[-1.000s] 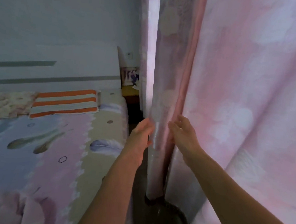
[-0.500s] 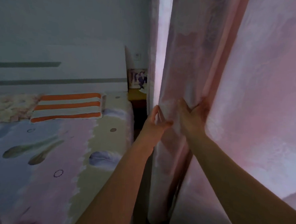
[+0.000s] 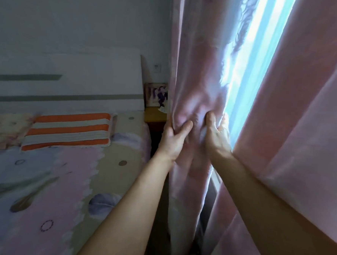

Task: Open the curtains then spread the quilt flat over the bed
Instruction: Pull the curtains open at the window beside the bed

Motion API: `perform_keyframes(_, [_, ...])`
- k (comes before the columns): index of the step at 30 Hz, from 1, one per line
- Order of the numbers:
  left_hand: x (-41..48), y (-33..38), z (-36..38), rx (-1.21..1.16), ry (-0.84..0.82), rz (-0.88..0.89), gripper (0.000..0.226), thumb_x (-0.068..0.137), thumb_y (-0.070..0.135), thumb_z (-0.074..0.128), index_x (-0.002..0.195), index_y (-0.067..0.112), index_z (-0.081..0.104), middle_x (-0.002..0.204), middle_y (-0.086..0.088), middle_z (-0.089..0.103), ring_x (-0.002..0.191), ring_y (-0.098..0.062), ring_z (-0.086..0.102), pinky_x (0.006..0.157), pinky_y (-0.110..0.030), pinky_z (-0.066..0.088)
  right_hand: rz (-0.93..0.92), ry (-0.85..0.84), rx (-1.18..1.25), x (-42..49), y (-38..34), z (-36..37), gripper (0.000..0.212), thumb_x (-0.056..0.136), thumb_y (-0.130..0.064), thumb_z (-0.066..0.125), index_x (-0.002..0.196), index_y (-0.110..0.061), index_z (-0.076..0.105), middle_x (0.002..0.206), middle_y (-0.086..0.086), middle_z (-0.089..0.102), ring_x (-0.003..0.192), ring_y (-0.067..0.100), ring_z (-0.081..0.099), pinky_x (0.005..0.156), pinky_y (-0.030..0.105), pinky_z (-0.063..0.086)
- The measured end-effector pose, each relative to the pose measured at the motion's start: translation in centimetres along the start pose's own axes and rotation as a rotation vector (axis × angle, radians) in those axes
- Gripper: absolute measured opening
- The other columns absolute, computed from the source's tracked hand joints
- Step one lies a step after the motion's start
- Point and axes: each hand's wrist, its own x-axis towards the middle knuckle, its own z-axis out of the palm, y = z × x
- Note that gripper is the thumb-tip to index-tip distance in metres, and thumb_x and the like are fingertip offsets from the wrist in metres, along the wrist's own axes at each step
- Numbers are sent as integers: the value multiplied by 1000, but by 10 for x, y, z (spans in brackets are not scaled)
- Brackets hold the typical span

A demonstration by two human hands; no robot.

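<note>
Two pink curtains hang at the right. The left curtain (image 3: 198, 70) is bunched into folds, and my left hand (image 3: 173, 140) is shut on its fabric. My right hand (image 3: 217, 138) grips the same curtain's inner edge, right next to the left hand. A bright strip of window (image 3: 252, 59) shows between this curtain and the right curtain (image 3: 302, 125), which drapes over my right forearm. The bed (image 3: 61, 180) lies at the left under a pastel feather-print cover. I cannot see a separate quilt in this view.
An orange-and-white striped pillow (image 3: 68, 130) and a floral pillow (image 3: 3, 130) lie by the white headboard (image 3: 67, 85). A yellow bedside table (image 3: 155, 115) with a picture frame (image 3: 157, 94) stands between bed and curtain. A narrow dark gap runs between them.
Both hands rose and took hold of the left curtain, bunching it leftward. A bright gap of window opened between the two curtains. The view tilted up.
</note>
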Motion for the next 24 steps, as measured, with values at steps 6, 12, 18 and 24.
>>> perform_keyframes(6, [55,-9,-6,42,143,-117,35,87,42,66,101,10,72,96,-2,76,91,-16,72,90,-37,56,-84,96,-66,44,-5,25,74,87,-50,55,149,-25,24,145,12,28,135,27,28,112,39,22])
perform_keyframes(12, [129,-21,-2,55,232,-21,64,88,35,67,143,13,41,142,-8,48,130,-20,49,110,-35,40,-211,153,-6,105,-5,55,100,86,-47,62,153,-15,-5,159,10,-2,124,-3,20,89,-2,10])
perform_keyframes(18, [233,-34,-13,50,100,145,63,97,34,53,152,17,26,156,2,32,142,-7,29,112,-14,24,-203,127,19,191,-11,107,90,90,-60,43,152,-23,-10,162,-4,9,145,6,15,118,30,16])
perform_keyframes(24, [325,-35,-25,56,23,30,27,90,61,47,101,45,66,90,34,65,99,14,57,75,1,39,-222,194,19,272,-35,162,77,92,-57,38,153,-22,6,152,-1,37,135,16,38,102,25,29])
